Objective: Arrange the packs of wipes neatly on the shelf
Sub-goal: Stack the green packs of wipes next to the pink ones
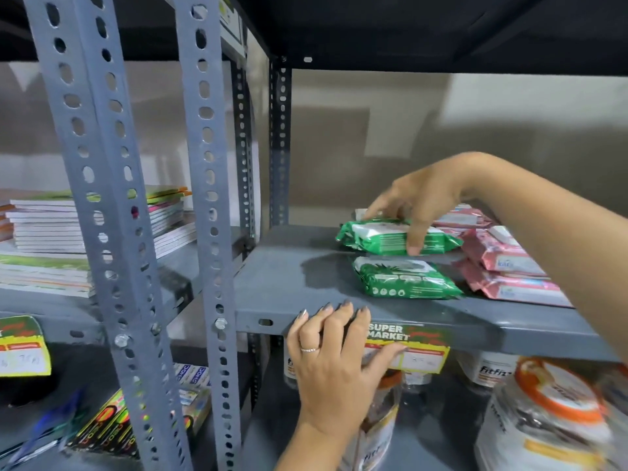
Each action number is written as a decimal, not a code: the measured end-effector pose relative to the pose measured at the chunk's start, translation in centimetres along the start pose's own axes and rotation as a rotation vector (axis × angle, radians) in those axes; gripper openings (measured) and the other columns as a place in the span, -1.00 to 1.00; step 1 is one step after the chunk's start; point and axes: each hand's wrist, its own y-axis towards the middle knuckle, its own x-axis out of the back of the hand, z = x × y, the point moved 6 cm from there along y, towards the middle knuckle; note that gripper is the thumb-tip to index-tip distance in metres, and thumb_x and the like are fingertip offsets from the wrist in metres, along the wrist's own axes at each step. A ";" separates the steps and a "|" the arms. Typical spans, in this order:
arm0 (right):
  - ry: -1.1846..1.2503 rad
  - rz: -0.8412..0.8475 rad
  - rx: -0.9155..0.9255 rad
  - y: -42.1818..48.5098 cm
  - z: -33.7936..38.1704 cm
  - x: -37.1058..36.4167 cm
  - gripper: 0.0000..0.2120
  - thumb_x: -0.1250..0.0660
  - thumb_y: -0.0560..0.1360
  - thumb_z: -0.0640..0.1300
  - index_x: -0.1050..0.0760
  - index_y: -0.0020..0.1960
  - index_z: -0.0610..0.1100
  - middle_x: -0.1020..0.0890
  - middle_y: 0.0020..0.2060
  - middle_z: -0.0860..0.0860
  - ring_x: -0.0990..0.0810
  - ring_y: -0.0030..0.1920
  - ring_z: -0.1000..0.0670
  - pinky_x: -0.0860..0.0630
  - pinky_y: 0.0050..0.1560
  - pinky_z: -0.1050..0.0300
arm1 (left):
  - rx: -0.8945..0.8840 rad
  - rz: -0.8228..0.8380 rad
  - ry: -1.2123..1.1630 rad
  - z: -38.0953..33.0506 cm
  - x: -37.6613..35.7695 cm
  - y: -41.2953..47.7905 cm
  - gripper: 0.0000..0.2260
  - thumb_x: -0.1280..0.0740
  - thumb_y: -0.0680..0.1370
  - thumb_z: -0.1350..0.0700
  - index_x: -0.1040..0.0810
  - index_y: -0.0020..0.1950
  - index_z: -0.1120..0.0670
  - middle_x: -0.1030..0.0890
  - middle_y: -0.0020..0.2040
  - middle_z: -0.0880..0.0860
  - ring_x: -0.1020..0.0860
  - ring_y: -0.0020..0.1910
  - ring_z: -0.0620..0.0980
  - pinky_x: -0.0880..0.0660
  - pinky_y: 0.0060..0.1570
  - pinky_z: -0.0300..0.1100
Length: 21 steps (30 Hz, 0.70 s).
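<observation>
Two green packs of wipes lie on the grey metal shelf [278,277]. My right hand [421,202] grips the rear green pack [377,237] from above, thumb on its front edge, fingers over its back. The front green pack [404,278] lies flat just before it, untouched. Pink packs of wipes [503,263] are stacked to the right, partly hidden by my right forearm. My left hand [334,355] holds the shelf's front lip, fingers curled over the edge, beside a "SUPER MARKET" price label [418,345].
Perforated grey uprights [207,198] stand at the left of the bay. Stacked notebooks [47,229] fill the neighbouring shelf. Below are jars with orange lids [550,413] and white tubs. The left half of the wipes shelf is bare metal.
</observation>
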 end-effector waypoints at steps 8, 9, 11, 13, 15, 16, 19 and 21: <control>-0.084 0.085 -0.100 -1.1 -2.1 -3.6 -0.06 -0.46 0.41 0.04 0.12 0.55 0.17 -0.04 0.56 0.06 -0.07 0.54 -0.03 -0.10 0.45 0.04 | -0.004 0.007 -0.001 -0.1 0.1 0.2 -0.51 -0.32 0.48 -0.35 -0.65 0.07 0.05 -0.64 0.05 0.02 -0.45 0.13 0.05 -0.25 0.33 0.02; -0.043 0.075 -0.097 -1.5 -2.5 -3.5 -0.05 -0.46 0.41 0.03 0.12 0.55 0.15 -0.06 0.56 0.05 -0.08 0.54 -0.03 -0.11 0.44 0.05 | 0.001 0.010 -0.001 -0.2 0.1 0.2 -0.51 -0.31 0.49 -0.35 -0.66 0.07 0.05 -0.64 0.05 0.03 -0.45 0.14 0.05 -0.25 0.33 0.02; 0.040 0.036 -0.063 -2.3 -2.9 -3.1 -0.15 -0.45 0.43 -0.03 0.00 0.54 0.16 -0.15 0.54 0.07 -0.16 0.52 -0.03 -0.16 0.42 0.06 | 0.008 0.014 -0.004 -0.2 0.3 0.2 -0.51 -0.30 0.49 -0.34 -0.67 0.07 0.05 -0.64 0.05 0.03 -0.45 0.14 0.06 -0.25 0.33 0.02; 0.125 -0.010 -0.007 -2.7 -3.3 -2.9 -0.33 -0.42 0.46 -0.10 -0.22 0.47 0.19 -0.24 0.50 0.13 -0.23 0.49 0.01 -0.18 0.41 0.08 | 0.005 0.023 -0.001 -0.3 0.4 0.3 -0.51 -0.29 0.50 -0.34 -0.67 0.07 0.06 -0.64 0.05 0.03 -0.45 0.14 0.05 -0.27 0.31 0.03; 0.187 -0.032 0.040 -2.9 -3.5 -3.3 -0.45 -0.41 0.48 -0.13 -0.36 0.39 0.19 -0.33 0.45 0.18 -0.27 0.47 0.06 -0.18 0.40 0.10 | 0.003 0.036 0.002 -0.3 0.5 0.4 -0.51 -0.29 0.50 -0.33 -0.67 0.08 0.06 -0.64 0.06 0.03 -0.45 0.14 0.05 -0.29 0.28 0.05; 0.202 -0.045 0.054 -2.9 -3.5 -3.5 -0.48 -0.40 0.48 -0.14 -0.40 0.37 0.20 -0.35 0.43 0.19 -0.29 0.45 0.06 -0.19 0.40 0.10 | 0.002 0.039 0.002 -0.3 0.6 0.4 -0.51 -0.29 0.49 -0.33 -0.66 0.08 0.06 -0.63 0.06 0.03 -0.45 0.13 0.05 -0.30 0.28 0.06; 0.219 -0.094 0.064 -2.3 -3.9 -3.8 -0.52 -0.45 0.44 -0.07 -0.46 0.28 0.29 -0.41 0.40 0.17 -0.41 0.39 -0.06 -0.30 0.41 -0.07 | 0.004 0.050 0.007 -0.3 0.6 0.5 -0.50 -0.29 0.49 -0.34 -0.67 0.07 0.06 -0.64 0.06 0.03 -0.45 0.12 0.05 -0.31 0.26 0.06; 0.195 -0.147 0.051 -2.2 -3.9 -3.6 -0.54 -0.47 0.40 0.06 -0.47 0.25 0.30 -0.47 0.35 0.12 -0.46 0.32 -0.01 -0.39 0.34 -0.10 | 0.003 0.057 0.018 -0.3 0.6 0.6 -0.50 -0.29 0.49 -0.34 -0.67 0.07 0.06 -0.64 0.06 0.04 -0.45 0.11 0.04 -0.32 0.25 0.06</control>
